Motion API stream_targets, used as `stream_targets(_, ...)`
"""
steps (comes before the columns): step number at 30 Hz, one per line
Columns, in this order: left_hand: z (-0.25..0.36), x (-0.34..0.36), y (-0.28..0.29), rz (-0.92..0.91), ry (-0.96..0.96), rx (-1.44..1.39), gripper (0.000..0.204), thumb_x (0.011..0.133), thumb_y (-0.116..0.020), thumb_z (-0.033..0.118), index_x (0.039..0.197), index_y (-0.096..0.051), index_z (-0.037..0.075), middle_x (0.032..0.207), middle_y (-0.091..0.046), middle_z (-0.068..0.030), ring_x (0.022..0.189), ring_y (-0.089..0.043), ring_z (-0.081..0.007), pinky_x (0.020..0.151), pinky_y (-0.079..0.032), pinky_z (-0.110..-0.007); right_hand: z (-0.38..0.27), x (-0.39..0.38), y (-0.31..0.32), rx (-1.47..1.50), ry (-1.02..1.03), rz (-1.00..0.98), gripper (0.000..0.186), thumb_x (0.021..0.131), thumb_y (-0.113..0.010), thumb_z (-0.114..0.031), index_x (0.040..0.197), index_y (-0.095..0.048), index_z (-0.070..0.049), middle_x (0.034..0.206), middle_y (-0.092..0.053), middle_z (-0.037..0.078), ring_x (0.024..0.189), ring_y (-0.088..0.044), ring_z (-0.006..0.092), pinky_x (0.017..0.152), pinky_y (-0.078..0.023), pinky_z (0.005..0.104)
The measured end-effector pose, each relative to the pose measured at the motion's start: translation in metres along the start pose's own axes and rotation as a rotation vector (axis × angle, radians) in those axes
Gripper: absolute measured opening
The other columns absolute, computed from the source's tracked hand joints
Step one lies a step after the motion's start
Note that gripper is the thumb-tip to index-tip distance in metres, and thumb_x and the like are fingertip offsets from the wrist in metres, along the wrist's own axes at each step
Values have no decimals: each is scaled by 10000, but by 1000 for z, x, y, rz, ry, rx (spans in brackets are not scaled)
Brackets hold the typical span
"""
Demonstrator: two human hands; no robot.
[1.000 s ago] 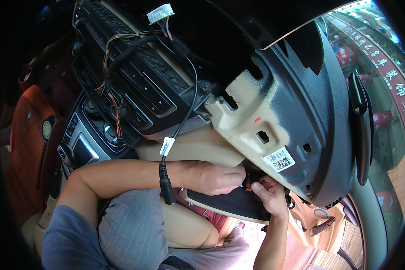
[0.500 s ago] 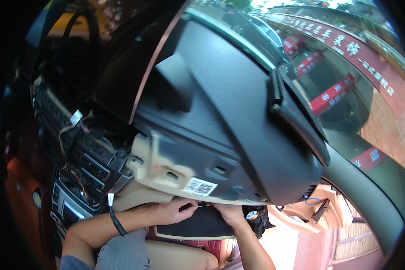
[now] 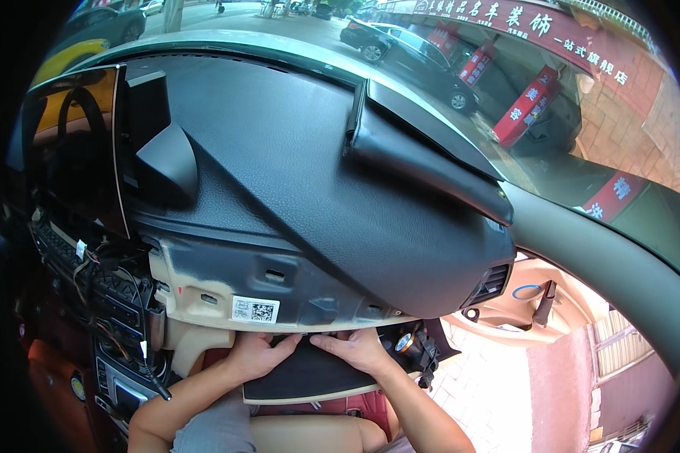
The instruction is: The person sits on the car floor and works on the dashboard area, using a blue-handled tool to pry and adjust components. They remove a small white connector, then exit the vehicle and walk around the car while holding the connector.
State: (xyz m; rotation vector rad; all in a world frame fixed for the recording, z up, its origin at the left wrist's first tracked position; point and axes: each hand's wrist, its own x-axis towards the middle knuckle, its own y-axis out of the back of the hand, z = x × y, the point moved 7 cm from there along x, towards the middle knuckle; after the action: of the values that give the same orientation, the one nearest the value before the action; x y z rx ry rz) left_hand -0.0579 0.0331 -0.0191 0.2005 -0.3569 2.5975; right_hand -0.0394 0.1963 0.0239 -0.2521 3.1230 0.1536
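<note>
Under the lower edge of the dashboard [image 3: 317, 196], both my hands reach in above a lowered black panel with a beige rim [image 3: 317, 377], which looks like a glove box lid. My left hand [image 3: 255, 356] is at the panel's left, its thumb stretched to the right. My right hand [image 3: 359, 350] is at the right, thumb pointing left. A small gap parts the two thumbs. The dashboard edge hides most of the fingertips, so whatever they touch or hold does not show. Beside my right hand lies a round lamp [image 3: 406, 343] with a black strap.
To the left, loose wires [image 3: 91, 260] hang around the opened centre console [image 3: 125, 313]. A screen [image 3: 72, 151] stands at the far left. A black padded flap [image 3: 431, 158] rests on the dashboard near the windshield. The beige door [image 3: 499, 302] stands open at right.
My view has turned, so the dashboard sits further left. My left hand was curled near a thin pale piece; now its thumb is extended, its fingers are under the edge, and the piece is out of sight.
</note>
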Motion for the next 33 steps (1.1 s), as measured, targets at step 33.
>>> stream_targets(33, 59, -10, -73, -581, -907, 1133, 117, 713, -643, 95, 743, -573, 6, 781, -579, -104, 829, -629, -256, 985, -510, -435, 24, 13, 11, 499, -307, -174, 280, 968, -622, -209, 1004, -627, 69, 809, -670, 145, 629, -650, 146, 567, -576, 274)
